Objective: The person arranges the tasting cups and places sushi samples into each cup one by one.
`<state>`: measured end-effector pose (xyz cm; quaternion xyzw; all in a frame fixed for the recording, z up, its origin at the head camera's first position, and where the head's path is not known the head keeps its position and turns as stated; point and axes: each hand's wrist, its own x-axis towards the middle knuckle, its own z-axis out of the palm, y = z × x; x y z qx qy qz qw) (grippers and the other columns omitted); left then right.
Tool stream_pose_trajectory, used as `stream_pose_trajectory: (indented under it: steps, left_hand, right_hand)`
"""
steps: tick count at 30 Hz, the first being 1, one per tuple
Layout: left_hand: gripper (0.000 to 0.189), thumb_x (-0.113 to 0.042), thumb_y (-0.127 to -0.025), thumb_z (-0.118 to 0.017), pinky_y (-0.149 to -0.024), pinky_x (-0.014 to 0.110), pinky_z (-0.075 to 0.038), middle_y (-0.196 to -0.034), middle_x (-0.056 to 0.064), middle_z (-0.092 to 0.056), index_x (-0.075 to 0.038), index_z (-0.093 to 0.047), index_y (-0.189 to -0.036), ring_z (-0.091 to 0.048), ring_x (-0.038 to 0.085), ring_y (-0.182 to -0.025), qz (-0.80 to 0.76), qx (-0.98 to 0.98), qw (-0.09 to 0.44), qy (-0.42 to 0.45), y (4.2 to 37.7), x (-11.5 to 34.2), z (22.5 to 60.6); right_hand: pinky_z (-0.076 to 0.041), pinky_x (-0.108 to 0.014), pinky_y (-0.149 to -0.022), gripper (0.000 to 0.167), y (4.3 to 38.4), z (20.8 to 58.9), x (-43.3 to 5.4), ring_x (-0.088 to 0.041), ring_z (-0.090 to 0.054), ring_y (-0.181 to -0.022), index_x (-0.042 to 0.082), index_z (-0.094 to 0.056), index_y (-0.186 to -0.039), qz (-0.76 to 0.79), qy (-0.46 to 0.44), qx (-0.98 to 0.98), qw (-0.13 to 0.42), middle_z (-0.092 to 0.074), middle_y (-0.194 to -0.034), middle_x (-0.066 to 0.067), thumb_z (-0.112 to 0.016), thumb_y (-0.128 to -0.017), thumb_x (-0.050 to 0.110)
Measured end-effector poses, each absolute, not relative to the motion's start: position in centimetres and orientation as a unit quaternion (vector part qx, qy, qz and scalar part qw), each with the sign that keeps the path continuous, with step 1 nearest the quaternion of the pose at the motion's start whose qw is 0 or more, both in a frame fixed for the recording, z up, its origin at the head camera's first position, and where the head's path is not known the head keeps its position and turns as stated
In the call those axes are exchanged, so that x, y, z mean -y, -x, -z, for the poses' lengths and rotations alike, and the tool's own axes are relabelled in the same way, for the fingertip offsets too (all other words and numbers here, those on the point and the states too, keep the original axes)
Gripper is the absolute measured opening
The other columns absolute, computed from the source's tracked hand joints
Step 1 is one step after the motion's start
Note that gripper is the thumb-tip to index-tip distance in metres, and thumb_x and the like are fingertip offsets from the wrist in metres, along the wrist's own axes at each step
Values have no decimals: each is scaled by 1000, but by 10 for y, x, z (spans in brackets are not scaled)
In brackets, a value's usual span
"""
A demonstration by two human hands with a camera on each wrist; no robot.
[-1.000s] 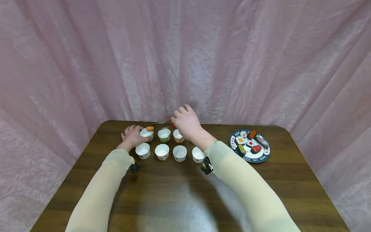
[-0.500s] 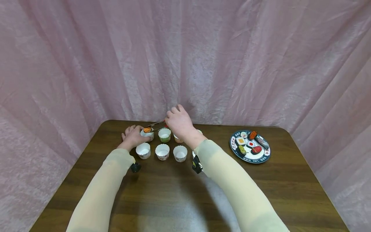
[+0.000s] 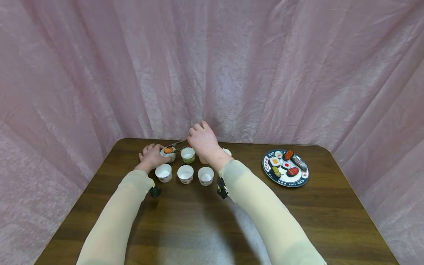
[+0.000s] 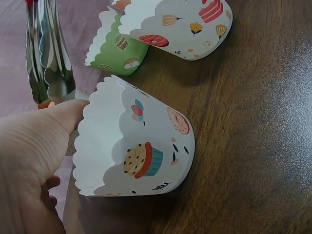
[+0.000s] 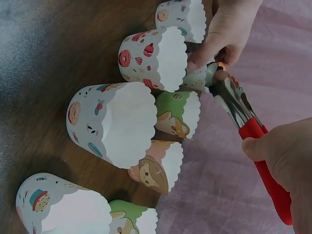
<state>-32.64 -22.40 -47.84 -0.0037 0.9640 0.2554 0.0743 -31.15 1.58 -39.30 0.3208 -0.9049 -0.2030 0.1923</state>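
Gripping red-handled, shiny metal tongs (image 5: 258, 144) with fingers of the right hand (image 3: 203, 142) closed round them, an orange-topped sushi piece (image 3: 168, 150) between the tips at the mouth of a small, white-lined paper cup (image 5: 196, 79); holding that cup between thumb and fingers of the left hand (image 3: 151, 157). Set near scallop-edged cups (image 4: 141, 151) printed with cupcakes and doughnuts, well apart from a round, dark-rimmed sushi plate (image 3: 293, 184) (lettered "HAP", the rest too small to read), on a wood-grain table (image 3: 185, 217) before a crinkled pink curtain (image 3: 212, 73).

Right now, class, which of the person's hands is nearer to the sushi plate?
Right. The right hand, gripping the tongs, is left of the plate; the left hand, holding the leftmost back cup, is farther left.
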Motion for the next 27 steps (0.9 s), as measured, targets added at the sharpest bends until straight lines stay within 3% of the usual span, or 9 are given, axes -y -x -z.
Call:
stream_pose_trajectory:
  steps: [3, 13, 19, 27]
  left_hand:
    - [75, -48, -86, -76, -113, 74, 3, -159, 30, -22, -3, -49, -139, -8, 52, -147, -254, -964, 75, 4, 327, 223, 478]
    - [74, -48, -88, -74, -113, 74, 4, -160, 31, -18, -3, -48, -140, -4, 54, -147, -254, -964, 81, 4, 328, 224, 476]
    - [72, -45, -90, -73, -113, 74, 4, -160, 31, -20, -2, -48, -141, -4, 54, -147, -251, -965, 80, -2, 327, 225, 474]
    - [73, -45, -90, -74, -113, 74, 3, -160, 31, -20, -1, -47, -141, -5, 53, -147, -254, -964, 78, -7, 329, 224, 476]
  right_hand:
    - [-31, -46, -102, 46, 312, 393, -16, -23, -45, -101, 25, -75, -110, 205, -322, 906, 182, -58, -103, 3, -86, -65, 25]
    - [-31, -48, -106, 49, 312, 392, -16, -24, -47, -103, 26, -75, -114, 207, -320, 907, 180, -58, -105, 3, -86, -67, 26]
    - [-31, -47, -112, 23, 311, 390, -23, -22, -54, -111, 28, -78, -116, 181, -306, 909, 216, -66, -112, 6, -72, -95, 20]
    - [-29, -48, -116, 27, 303, 383, -51, -24, -53, -117, 26, -75, -123, 166, -296, 919, 203, -65, -117, 4, -69, -98, 15]
